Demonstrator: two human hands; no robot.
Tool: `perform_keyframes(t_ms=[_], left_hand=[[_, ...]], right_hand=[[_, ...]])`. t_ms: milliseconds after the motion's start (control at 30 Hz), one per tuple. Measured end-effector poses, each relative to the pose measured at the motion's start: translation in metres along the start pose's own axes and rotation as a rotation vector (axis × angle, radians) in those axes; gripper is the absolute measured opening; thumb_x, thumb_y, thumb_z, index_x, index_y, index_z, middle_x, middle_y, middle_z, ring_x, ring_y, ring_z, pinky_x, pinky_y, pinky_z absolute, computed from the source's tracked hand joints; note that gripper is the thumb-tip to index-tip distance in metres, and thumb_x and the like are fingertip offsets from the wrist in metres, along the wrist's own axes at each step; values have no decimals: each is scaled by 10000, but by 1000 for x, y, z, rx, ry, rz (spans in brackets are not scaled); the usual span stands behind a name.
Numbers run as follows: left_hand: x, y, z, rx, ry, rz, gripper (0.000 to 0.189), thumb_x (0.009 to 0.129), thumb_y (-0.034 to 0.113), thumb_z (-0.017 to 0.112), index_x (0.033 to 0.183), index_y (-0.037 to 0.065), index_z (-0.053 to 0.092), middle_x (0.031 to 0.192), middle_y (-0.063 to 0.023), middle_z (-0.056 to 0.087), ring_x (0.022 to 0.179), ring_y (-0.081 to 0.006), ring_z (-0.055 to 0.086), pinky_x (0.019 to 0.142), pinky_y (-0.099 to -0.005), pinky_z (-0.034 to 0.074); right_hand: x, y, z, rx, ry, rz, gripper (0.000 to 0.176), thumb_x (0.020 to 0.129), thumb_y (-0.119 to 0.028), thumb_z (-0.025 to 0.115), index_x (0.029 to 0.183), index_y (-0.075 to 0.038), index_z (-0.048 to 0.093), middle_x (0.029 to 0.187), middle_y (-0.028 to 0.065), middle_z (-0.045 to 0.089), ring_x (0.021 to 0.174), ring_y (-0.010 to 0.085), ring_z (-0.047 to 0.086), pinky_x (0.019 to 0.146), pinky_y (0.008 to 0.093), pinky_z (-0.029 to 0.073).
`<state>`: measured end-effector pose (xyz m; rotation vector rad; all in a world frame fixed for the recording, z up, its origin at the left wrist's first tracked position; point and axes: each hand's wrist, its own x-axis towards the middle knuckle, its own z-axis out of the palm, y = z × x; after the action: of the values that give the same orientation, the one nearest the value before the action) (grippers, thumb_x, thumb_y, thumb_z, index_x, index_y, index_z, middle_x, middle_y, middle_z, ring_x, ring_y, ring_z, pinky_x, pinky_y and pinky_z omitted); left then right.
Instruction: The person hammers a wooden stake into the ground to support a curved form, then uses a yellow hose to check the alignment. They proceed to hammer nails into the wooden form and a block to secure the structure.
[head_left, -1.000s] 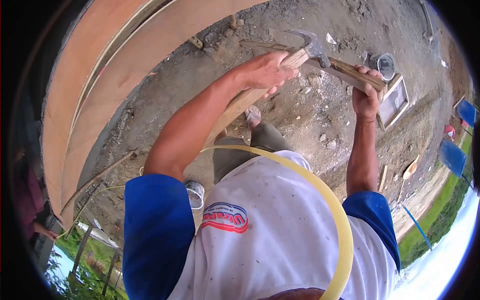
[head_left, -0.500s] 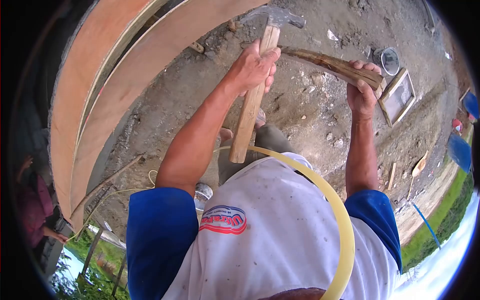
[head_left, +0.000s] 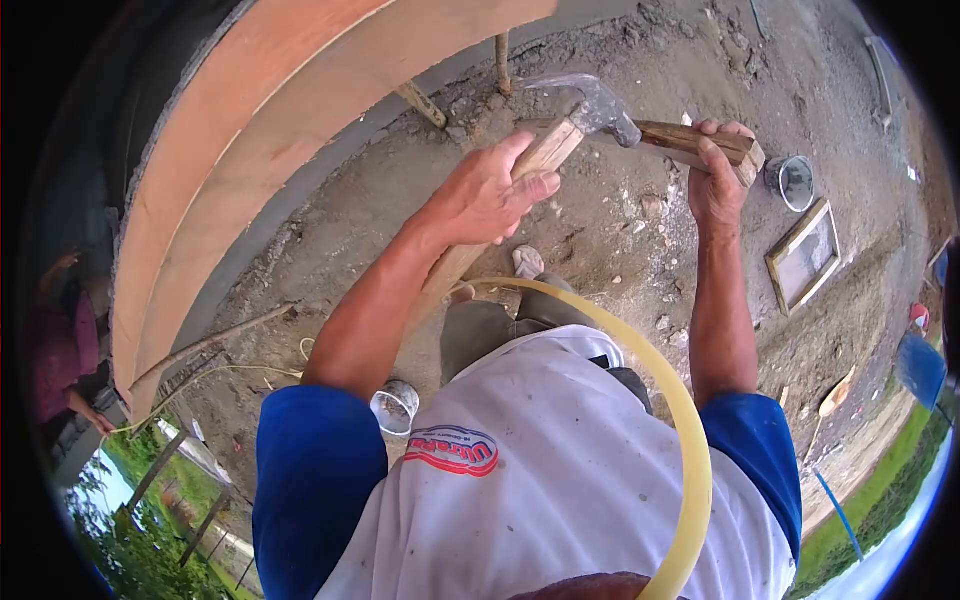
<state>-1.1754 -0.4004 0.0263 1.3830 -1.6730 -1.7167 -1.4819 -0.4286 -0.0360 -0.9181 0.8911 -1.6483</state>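
Observation:
My left hand [head_left: 488, 195] is wrapped around the wooden handle of a claw hammer [head_left: 600, 105]. The hammer head overlaps a length of wood [head_left: 700, 145] in this view and hides part of it. That wood is gripped near its thick, squared end by my right hand [head_left: 718, 178], with the thumb on the near side. The lower part of the hammer handle runs behind my left forearm toward my lap.
Curved wooden panels [head_left: 230, 200] arch along the left, with short stakes [head_left: 422, 104] beside them. A bucket [head_left: 797, 184] and a framed screen [head_left: 803, 256] lie right. A yellow hose [head_left: 692, 450] hangs over my shirt. Another person [head_left: 70, 350] is at far left.
The hammer has tilted and dropped, so its head now overlaps the wood. My left hand has shifted slightly down. My right hand keeps its grip, and the view has shifted a little.

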Motion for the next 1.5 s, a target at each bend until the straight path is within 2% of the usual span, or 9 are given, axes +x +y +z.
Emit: perform_keyframes(t_ms=[233,300,500,567,700,800,967,1300,1500], left_hand=[[-86,65,-222,881,812,72,511,957,493,496,1063,0,583,764,-81,600,715,-232,615,649,-354,464],[-59,60,-273,1160,900,-137,478,933,478,523,1084,30,588,882,-158,662,881,-370,624,777,-427,471],[17,-1,-374,1322,950,-227,451,919,448,542,1198,96,586,1095,-191,641,1053,-389,592,859,-493,477],[24,-13,-376,1287,934,-291,455,917,435,554,1235,111,576,1155,-178,619,1097,-372,573,878,-482,475],[16,-22,-359,1292,956,-76,483,878,413,623,1262,123,583,1199,-146,576,1130,-338,520,911,-451,456],[-16,1,-274,1121,831,252,524,793,353,731,1230,93,604,1185,-130,557,1070,-319,522,900,-427,453],[3,-22,-193,1007,798,442,705,647,266,840,1274,96,568,1282,-116,521,1174,-298,474,939,-456,420],[86,10,-241,1131,428,-123,803,767,234,754,1426,-8,365,1507,-173,330,1405,-359,284,1080,-512,351],[94,3,-232,1216,506,-130,667,801,172,690,1386,-6,425,1483,-169,372,1379,-386,325,1045,-563,373]], right_hand=[[38,12,107,-388,-259,22,514,720,-75,714,1173,-68,473,978,54,572,946,196,584,806,348,503],[57,30,133,-584,-413,26,497,734,-172,749,1159,-53,522,997,71,611,929,183,602,815,344,504],[119,54,225,-813,-428,-101,543,738,-352,782,1120,-18,587,1064,135,659,947,241,633,837,359,502],[139,69,237,-848,-431,-40,555,740,-377,787,1114,-16,594,1067,145,651,929,261,630,816,375,501],[179,108,246,-1070,-391,-594,565,787,-360,768,1172,1,567,1075,114,652,969,220,624,850,346,495],[172,101,252,-799,-441,-64,615,776,-382,778,1196,3,544,1057,117,658,947,226,632,836,347,503],[178,89,247,-1025,-535,-86,777,615,-382,893,1205,-15,543,1058,125,665,977,240,633,860,361,498],[214,53,251,-1606,-896,-151,848,562,-622,807,1197,-99,600,1253,35,601,1031,296,612,895,391,489],[258,64,240,-1455,-1157,-771,793,521,-638,748,1154,-171,646,1252,-28,611,1042,281,575,885,400,488]])
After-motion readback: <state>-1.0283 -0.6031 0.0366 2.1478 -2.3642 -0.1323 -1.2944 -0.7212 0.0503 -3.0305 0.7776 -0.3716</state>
